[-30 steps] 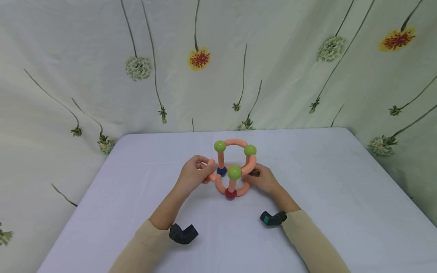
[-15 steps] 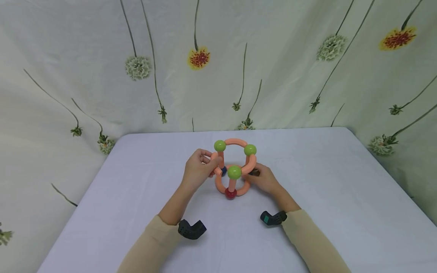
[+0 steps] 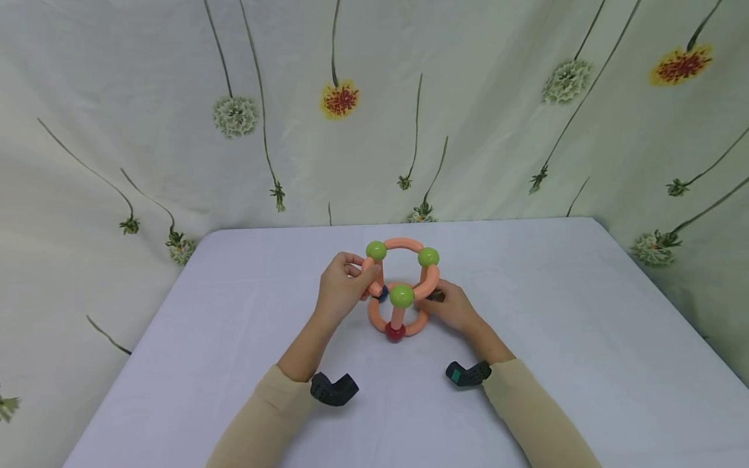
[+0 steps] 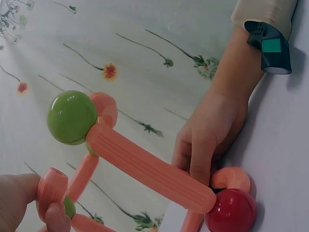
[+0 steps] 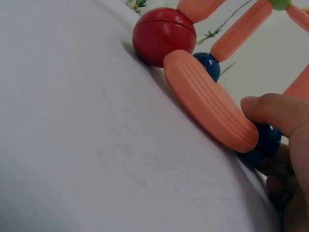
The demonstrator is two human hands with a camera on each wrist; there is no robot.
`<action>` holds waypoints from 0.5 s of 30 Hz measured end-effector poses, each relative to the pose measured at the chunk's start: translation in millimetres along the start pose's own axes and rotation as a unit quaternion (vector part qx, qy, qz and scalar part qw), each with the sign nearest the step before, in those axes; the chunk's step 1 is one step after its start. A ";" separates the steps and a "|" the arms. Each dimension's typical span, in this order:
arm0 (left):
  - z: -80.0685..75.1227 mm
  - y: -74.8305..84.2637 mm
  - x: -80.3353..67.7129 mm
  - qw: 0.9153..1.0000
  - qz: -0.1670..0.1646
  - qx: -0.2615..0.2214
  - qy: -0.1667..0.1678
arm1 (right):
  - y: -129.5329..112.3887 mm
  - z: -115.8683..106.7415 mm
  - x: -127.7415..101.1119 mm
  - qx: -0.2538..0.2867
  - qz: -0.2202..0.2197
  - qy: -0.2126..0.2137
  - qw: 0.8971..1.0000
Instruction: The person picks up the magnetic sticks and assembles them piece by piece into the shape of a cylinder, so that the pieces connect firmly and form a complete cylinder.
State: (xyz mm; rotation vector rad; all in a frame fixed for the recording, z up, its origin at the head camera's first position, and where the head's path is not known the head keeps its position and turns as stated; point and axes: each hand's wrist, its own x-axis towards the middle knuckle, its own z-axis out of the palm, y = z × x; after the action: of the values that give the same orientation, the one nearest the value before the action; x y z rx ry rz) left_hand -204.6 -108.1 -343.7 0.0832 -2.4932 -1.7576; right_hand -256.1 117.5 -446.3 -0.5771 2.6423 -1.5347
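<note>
A frame built of salmon-orange toy rods and balls stands on the table, three green balls on top, such as the front green ball (image 3: pixel 402 296). Below are a red ball (image 3: pixel 395 332) and blue balls, linked by curved rods. My left hand (image 3: pixel 339 289) pinches a loose curved rod (image 3: pixel 372 279) between thumb and fingers, just below the back-left green ball (image 3: pixel 376 250). Low on the right side, my right hand (image 3: pixel 453 309) grips a blue ball (image 5: pixel 265 145), its thumb by the end of a curved bottom rod (image 5: pixel 210 104). The fingertips behind the ball are partly hidden.
A white cloth covers the table (image 3: pixel 234 364). Behind it hangs a pale curtain (image 3: pixel 480 117) printed with flowers. Each wrist wears a black camera mount, such as the left mount (image 3: pixel 334 389).
My left hand has moved right and slightly up with the curved rod, bringing it to the frame's left side and tilting it. My right hand and the frame have stayed put.
</note>
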 end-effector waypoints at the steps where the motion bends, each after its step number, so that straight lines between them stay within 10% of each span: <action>1: 0.3 0.1 0.1 1.000 -0.002 -0.001 0.000 | -0.4 0.0 0.1 0.000 0.000 0.000 1.000; 15: 7.1 6.5 -5.6 0.997 -0.026 -0.067 -0.011 | 0.3 0.3 0.4 0.002 0.010 -0.001 1.000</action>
State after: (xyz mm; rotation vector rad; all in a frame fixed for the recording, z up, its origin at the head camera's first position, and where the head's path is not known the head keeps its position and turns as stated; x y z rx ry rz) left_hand -199.8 -98.7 -340.2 0.1215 -2.4015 -1.9519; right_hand -256.5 117.2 -446.6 -0.5509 2.6360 -1.5331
